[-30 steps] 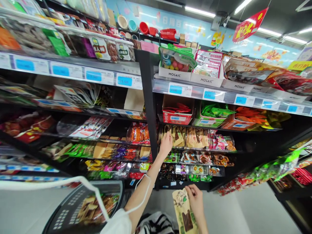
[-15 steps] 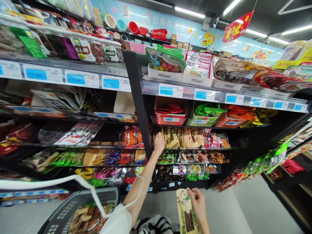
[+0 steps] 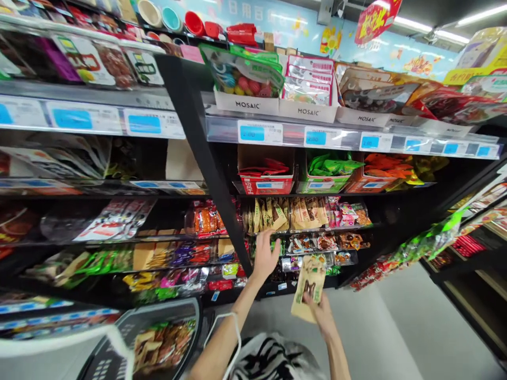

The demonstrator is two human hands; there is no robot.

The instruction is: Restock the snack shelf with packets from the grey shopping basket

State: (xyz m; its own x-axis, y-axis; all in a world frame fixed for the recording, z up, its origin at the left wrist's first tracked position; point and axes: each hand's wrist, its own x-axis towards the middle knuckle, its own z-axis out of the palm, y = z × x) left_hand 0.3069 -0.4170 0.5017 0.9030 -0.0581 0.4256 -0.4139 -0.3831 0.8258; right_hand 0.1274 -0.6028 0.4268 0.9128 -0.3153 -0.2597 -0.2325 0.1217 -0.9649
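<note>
My left hand [image 3: 266,257] is held out just below the row of brown paper snack pouches [image 3: 269,214] on the shelf, fingers apart and nothing in it. In my right hand [image 3: 319,311] is one brown paper snack pouch [image 3: 311,282] with a dark see-through window and green print, gripped near its lower end. The pouch tilts upward in front of the lowest shelves. More pouches of a similar look [image 3: 309,212] stand in the bin to the right of the row.
A grey shopping basket [image 3: 196,322] holding several packets is at my lower left. Black shelf posts [image 3: 202,153] divide the racks. Red, green and orange boxes of sachets [image 3: 267,182] sit one shelf higher. Hanging packets [image 3: 412,248] line the right side above the grey floor [image 3: 380,327].
My left hand has come down and away from the pouch row, and its fingers have spread. My right hand has lifted its pouch upward toward the shelves. The view has shifted slightly closer.
</note>
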